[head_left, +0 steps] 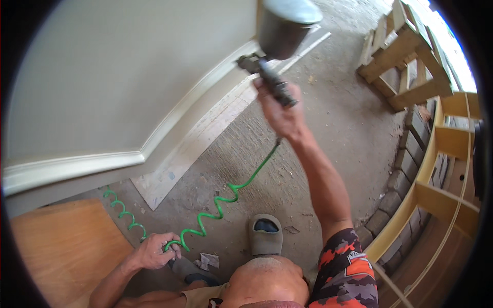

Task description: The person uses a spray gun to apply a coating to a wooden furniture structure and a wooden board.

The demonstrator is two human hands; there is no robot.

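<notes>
My right hand (280,110) grips a metal spray gun (275,82) with a grey cup (287,36) on top, raised beside a pale panel (113,66) with white moulding (187,95) along its lower part. From the gun's handle runs a green coiled hose (218,208). My left hand (156,251) is closed around that hose lower down, near my waist at the bottom left. A long, pale, scuffed strip of board (174,164) lies on the concrete floor along the panel's foot.
A plywood sheet (67,246) is at the lower left. On the right are a slatted wooden crate (405,66), a row of grey paving blocks (398,187) and a yellowish wooden frame (431,203). My sandals (264,241) and scraps of paper (208,261) are on the concrete.
</notes>
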